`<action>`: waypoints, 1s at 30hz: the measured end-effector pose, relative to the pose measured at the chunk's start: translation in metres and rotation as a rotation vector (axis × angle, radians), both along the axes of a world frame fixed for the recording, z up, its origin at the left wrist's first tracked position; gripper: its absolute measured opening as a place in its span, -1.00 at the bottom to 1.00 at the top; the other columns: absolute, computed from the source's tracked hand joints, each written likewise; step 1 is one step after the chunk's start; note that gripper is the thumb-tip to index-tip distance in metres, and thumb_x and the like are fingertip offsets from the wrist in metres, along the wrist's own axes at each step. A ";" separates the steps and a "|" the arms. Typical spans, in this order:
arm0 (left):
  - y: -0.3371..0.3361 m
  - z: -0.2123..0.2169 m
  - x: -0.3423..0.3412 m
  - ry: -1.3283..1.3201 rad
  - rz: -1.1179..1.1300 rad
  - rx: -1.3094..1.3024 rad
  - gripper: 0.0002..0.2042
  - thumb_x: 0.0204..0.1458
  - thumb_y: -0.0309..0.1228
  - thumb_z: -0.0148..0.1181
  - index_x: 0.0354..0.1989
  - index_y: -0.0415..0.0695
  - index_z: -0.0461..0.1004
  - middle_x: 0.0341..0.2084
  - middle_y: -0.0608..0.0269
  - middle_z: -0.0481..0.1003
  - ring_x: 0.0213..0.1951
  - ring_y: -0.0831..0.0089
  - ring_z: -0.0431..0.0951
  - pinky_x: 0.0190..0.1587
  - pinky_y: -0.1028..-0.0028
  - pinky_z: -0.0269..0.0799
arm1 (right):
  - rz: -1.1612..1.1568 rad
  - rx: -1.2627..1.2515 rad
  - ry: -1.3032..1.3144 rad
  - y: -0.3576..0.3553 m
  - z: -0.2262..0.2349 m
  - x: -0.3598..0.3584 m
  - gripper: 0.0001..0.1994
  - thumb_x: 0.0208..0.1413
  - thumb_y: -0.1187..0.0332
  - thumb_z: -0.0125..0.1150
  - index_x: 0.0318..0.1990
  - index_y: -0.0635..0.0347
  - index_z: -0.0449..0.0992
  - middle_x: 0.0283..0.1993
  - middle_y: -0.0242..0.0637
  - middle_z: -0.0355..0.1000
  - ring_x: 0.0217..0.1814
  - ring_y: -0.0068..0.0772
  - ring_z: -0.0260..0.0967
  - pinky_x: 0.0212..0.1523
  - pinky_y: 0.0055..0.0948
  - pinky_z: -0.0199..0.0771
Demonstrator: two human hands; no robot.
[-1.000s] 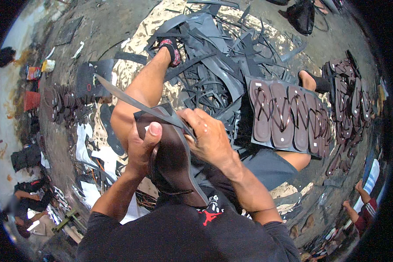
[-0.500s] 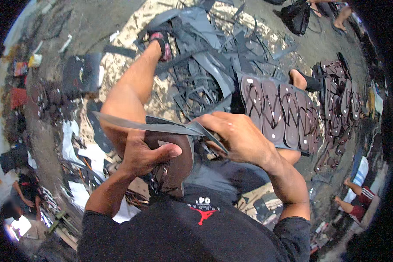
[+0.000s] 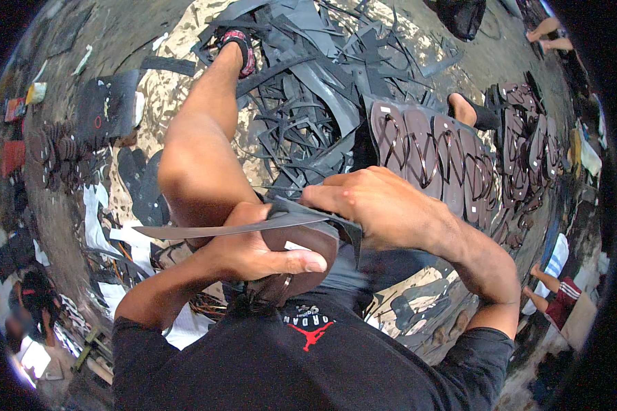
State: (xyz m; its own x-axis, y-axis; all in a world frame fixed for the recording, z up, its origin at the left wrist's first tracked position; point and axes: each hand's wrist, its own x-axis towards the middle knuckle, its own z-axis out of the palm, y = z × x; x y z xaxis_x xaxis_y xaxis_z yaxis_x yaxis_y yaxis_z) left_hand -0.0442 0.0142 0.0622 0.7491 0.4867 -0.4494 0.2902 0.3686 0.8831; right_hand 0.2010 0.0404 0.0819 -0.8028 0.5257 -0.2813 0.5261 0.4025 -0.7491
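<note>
My left hand (image 3: 253, 253) grips a brown flip-flop (image 3: 313, 274) near my chest, its thumb lying across the sole beside a small white label. Dark straps show under the thumb. A long grey knife blade (image 3: 226, 228) crosses the flip-flop's far edge, its tip pointing left past my left wrist. My right hand (image 3: 370, 205) is closed at the blade's other end; the handle is hidden in the fingers. A dark grey rubber strip (image 3: 349, 236) hangs from the sole's edge, close against the right fingers.
Grey rubber offcuts (image 3: 308, 103) lie heaped between my legs. Rows of brown flip-flops (image 3: 425, 154) rest at my right thigh, with more flip-flops (image 3: 531, 137) beyond. A black rubber sheet (image 3: 106, 103) lies at left. Other people's legs (image 3: 548, 284) show at the right edge.
Both hands and the flip-flop have shifted right and a little nearer to me. The blade now lies lower in view, and the rubber strip hangs further down beside my right fingers.
</note>
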 end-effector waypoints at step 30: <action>-0.029 -0.084 0.043 -0.565 1.268 -0.255 -0.50 0.16 -0.02 0.26 0.19 -0.01 0.42 0.07 0.31 0.54 0.10 0.31 0.52 0.22 0.22 0.43 | -0.908 0.166 0.165 -0.080 -0.100 -0.027 -0.59 -0.02 0.52 0.26 0.06 0.10 0.49 -0.15 -0.09 0.54 -0.11 0.06 0.54 -0.09 -0.13 0.56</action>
